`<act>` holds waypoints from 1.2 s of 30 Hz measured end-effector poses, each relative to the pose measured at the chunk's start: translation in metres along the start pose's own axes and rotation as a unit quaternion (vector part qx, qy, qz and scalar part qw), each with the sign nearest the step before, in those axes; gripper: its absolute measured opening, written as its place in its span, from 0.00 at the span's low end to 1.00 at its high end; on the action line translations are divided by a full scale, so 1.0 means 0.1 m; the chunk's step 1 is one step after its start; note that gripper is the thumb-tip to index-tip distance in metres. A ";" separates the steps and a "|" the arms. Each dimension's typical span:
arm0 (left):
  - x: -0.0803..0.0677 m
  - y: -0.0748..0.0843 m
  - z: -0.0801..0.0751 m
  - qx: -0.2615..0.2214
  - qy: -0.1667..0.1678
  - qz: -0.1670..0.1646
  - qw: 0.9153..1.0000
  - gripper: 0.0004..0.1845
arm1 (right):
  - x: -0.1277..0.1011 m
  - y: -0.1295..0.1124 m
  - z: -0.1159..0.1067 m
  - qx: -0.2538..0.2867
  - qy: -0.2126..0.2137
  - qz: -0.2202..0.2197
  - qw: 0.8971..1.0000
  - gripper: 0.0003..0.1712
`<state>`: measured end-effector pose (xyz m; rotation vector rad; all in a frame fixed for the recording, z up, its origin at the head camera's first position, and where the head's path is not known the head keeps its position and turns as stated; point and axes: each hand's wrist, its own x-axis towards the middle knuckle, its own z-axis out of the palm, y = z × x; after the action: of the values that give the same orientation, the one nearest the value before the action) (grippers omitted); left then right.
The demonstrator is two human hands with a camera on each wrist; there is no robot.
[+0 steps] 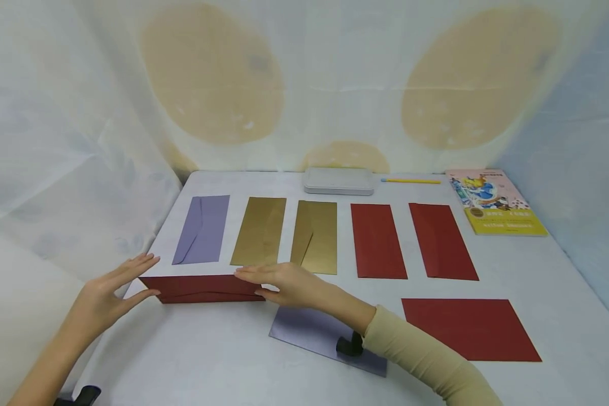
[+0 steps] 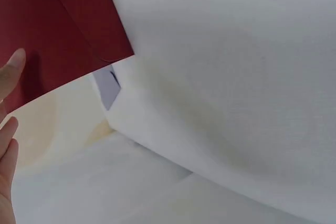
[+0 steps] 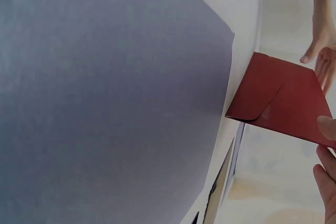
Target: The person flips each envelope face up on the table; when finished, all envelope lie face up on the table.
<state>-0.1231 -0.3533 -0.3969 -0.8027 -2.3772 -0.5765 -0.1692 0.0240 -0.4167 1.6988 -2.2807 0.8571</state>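
Note:
A red envelope (image 1: 203,288) stands tilted on its long edge at the table's left front, its flap side facing me. My right hand (image 1: 279,282) pinches its right end, with the thumb on the near face and the fingers at the top edge. At the left end, my left hand (image 1: 106,293) is spread wide, fingers straight. In the left wrist view its thumb (image 2: 11,72) overlaps the red face and throws a shadow on it. A lavender envelope (image 1: 309,332) lies flat under my right forearm, which hides part of it.
Behind stand rows of flat envelopes: lavender (image 1: 203,228), gold (image 1: 259,231), another gold (image 1: 317,237), and two red ones (image 1: 379,242). One more red envelope (image 1: 472,330) lies right. Along the back are a grey case (image 1: 339,180), a yellow pencil (image 1: 413,181) and a book (image 1: 494,200).

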 end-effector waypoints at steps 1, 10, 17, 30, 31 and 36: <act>-0.01 -0.03 0.02 -0.001 0.009 0.004 1.000 0.35 | 0.00 0.01 0.00 0.004 0.002 0.000 1.000 0.30; -0.07 -0.12 0.09 -0.046 0.021 0.004 0.999 0.29 | 0.02 0.04 -0.02 0.002 0.006 -0.003 1.000 0.31; -0.06 -0.12 0.12 -0.016 0.028 0.002 0.999 0.31 | 0.02 0.04 -0.03 0.000 0.006 0.000 1.000 0.31; -0.05 -0.13 0.19 -0.050 0.027 -0.029 0.998 0.28 | 0.05 0.09 -0.01 -0.003 0.010 0.014 1.000 0.30; -0.04 -0.14 0.20 -0.050 0.031 -0.038 0.998 0.32 | 0.06 0.10 -0.01 -0.004 0.009 0.019 1.000 0.30; -0.05 -0.20 0.28 -0.046 0.058 -0.076 0.994 0.36 | 0.07 0.18 0.00 0.006 -0.009 0.054 0.998 0.30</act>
<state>-0.1428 -0.3543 -0.4255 -0.6123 -2.3322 -0.7798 -0.1876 0.0216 -0.4197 1.6054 -2.4035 0.8822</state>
